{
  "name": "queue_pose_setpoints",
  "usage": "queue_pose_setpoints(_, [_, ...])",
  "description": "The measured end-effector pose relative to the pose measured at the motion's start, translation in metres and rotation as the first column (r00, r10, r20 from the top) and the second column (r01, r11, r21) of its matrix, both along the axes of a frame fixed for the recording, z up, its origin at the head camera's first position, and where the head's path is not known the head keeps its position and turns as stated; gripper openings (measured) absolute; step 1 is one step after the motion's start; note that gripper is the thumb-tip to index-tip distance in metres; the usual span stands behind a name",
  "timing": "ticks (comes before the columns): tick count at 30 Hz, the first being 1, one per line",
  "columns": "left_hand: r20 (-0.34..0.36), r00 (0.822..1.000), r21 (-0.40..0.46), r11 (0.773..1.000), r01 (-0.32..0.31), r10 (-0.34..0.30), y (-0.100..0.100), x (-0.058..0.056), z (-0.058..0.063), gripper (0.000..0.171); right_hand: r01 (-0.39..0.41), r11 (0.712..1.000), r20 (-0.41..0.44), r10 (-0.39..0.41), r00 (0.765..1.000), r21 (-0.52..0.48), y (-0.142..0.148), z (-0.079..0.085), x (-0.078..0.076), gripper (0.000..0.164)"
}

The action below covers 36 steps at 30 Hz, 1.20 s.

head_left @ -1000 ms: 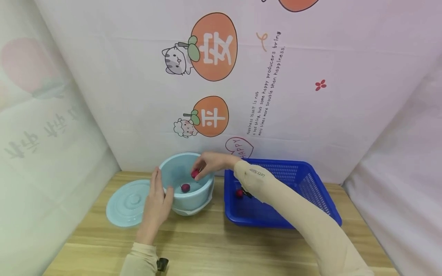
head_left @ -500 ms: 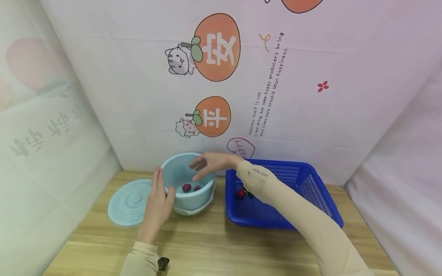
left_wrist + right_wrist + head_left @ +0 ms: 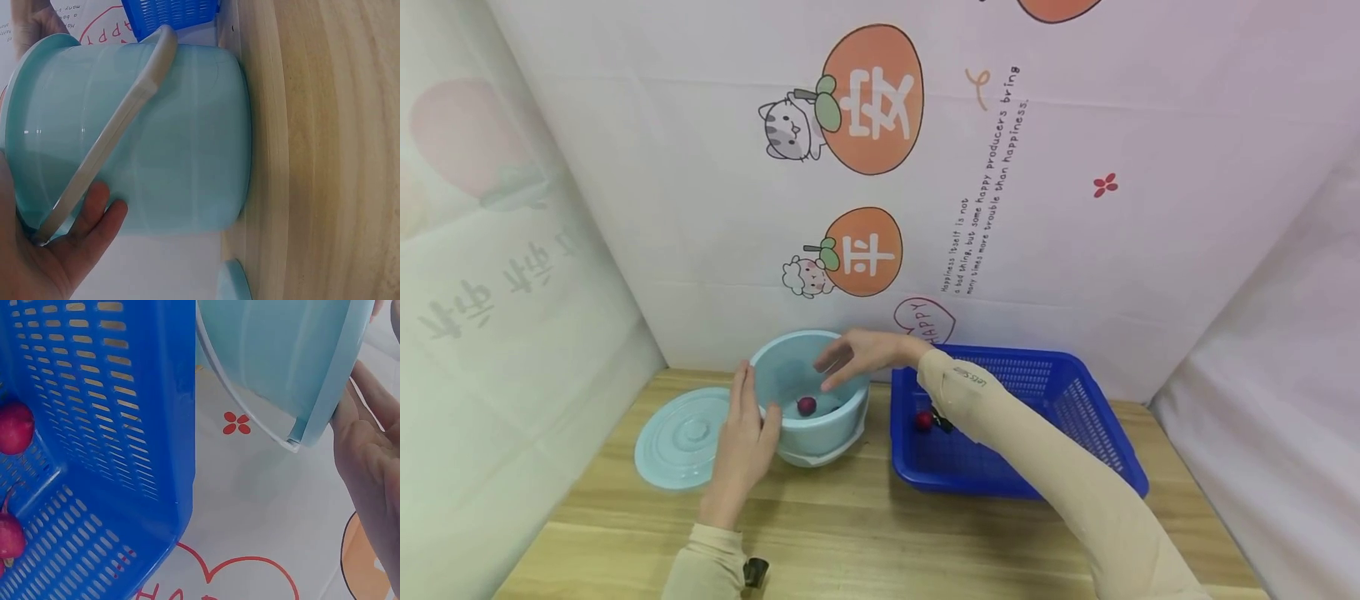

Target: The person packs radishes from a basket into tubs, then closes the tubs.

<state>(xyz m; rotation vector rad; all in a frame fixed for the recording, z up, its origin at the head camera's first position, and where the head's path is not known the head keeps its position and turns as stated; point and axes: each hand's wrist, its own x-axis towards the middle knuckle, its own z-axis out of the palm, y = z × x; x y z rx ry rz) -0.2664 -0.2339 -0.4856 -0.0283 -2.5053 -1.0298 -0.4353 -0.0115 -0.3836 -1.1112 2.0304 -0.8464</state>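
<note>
The light blue bucket (image 3: 820, 439) stands upright on the table, with a dark red radish (image 3: 806, 406) at its bottom. My left hand (image 3: 747, 433) rests against the bucket's left rim, fingers fairly straight; in the left wrist view, fingertips touch the outer wall under the white handle (image 3: 119, 128). Over the bucket's right rim reaches my right hand (image 3: 867, 357), its fingers apart and holding nothing. To the right is a blue basket (image 3: 1000, 486), where one red radish (image 3: 923, 421) shows. The right wrist view shows several radishes (image 3: 15, 428) in it.
A round light blue lid (image 3: 681, 442) lies on the wooden table (image 3: 850, 533), left of the bucket. Behind the bucket and basket hangs a white printed cloth (image 3: 1037, 250), with more cloth on both sides.
My right hand has let go of a radish, which dropped into the bucket; its fingers have spread and stay over the rim. The left hand has kept its place.
</note>
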Motion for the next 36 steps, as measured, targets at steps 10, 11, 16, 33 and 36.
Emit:
queue_pose_setpoints(10, [0.011,1.000,0.005,1.000,-0.004,0.004,0.002,0.001,0.001,0.071,0.007,0.995,0.022,-0.005,1.000,-0.098,0.006,-0.009,-0.004,0.047])
queue_pose_setpoints(11, [0.009,1.000,0.003,1.000,-0.004,0.004,0.002,0.001,0.001,0.071,0.008,0.994,0.027,-0.006,1.000,-0.113,0.007,-0.010,-0.004,0.046])
queue_pose_setpoints(16, [-0.009,1.000,0.000,1.000,-0.003,0.003,0.002,0.001,0.001,0.071,0.034,0.978,0.044,-0.026,0.999,-0.207,0.012,-0.017,-0.004,0.038])
queue_pose_setpoints(33, [-0.022,1.000,0.001,1.000,-0.011,0.011,0.006,-0.005,-0.001,0.070,0.192,0.868,0.263,-0.074,0.962,-0.458,0.029,-0.046,-0.012,0.028])
queue_pose_setpoints(36, [-0.032,0.999,-0.001,1.000,-0.022,0.022,0.005,-0.005,-0.002,0.070,0.184,0.864,0.271,-0.057,0.961,-0.468,0.027,-0.047,-0.013,0.029])
